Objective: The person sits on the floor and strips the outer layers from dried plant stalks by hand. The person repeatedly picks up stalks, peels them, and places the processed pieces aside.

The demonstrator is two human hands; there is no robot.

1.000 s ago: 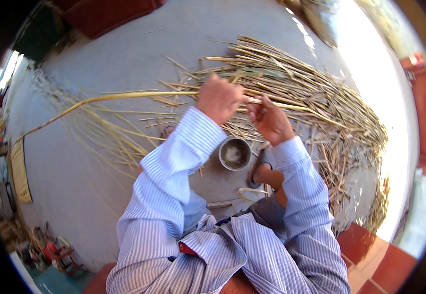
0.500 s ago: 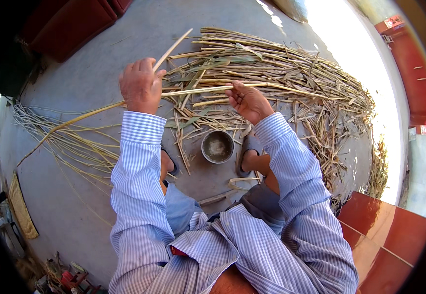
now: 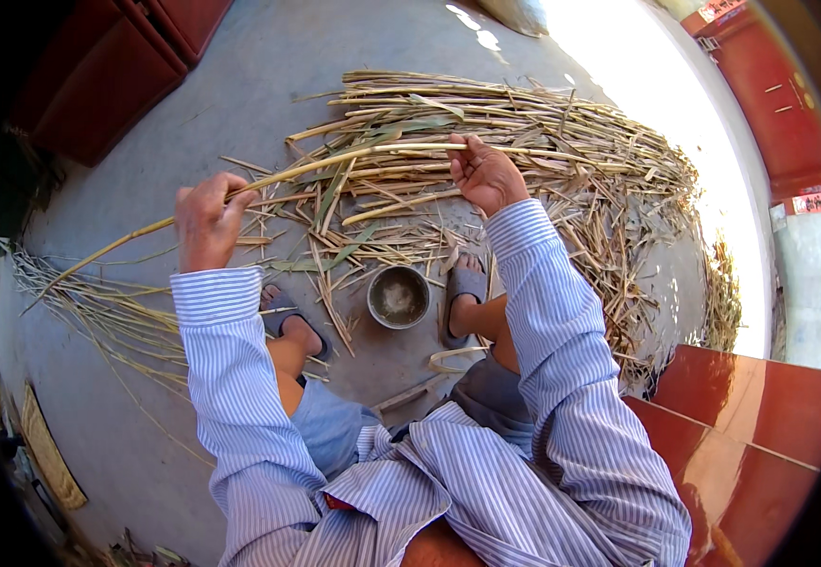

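A long, slender yellowish stalk (image 3: 335,161) stretches across in front of me, sloping from low at the left up to the right. My left hand (image 3: 210,222) is closed around its left part, and the thin end runs on past the fist. Farther right, my right hand (image 3: 489,175) pinches the same stalk between thumb and fingers. Under and beyond the right hand lies a big heap of dry stalks (image 3: 524,123) on the floor. Between my feet stands a round dark bowl (image 3: 398,296) with something murky inside.
Thin pale stalks (image 3: 136,317) fan out on the grey floor at the left. Broken stalks and dry husks (image 3: 609,274) lie at the right. A dark red sofa-like piece (image 3: 108,76) stands far left, with shiny red tiles (image 3: 713,387) near right.
My left hand has moved left and nearer to me along the stalk. The pale strip that stuck up from it no longer shows. The view has shifted slightly; my right hand still pinches the stalk.
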